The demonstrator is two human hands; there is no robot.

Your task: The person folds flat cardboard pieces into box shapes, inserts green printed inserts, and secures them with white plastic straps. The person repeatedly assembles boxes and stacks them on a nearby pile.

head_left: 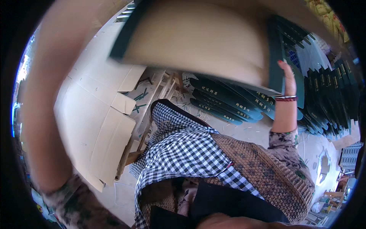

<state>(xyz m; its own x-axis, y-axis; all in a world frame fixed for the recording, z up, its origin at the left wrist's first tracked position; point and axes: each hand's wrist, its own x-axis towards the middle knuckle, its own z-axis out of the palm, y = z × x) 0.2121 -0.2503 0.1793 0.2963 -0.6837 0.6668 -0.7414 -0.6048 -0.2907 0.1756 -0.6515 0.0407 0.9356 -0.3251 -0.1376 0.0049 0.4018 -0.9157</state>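
A cardboard box, tan inside and dark green outside, is held up in front of me, blurred by motion. My right hand grips its right side wall. The thumb shows along that wall's edge, while the other fingers are mostly hidden. At the left, my left forearm reaches up past the box's left side, smeared by motion. The left hand is too blurred near the upper edge to make out its fingers or any contact with the box.
Flat tan cardboard blanks lie on a wooden-framed table to the left. Beyond me, stacked dark green cardboard pieces rest on the floor, with more standing at the right. Cardboard scraps litter the floor.
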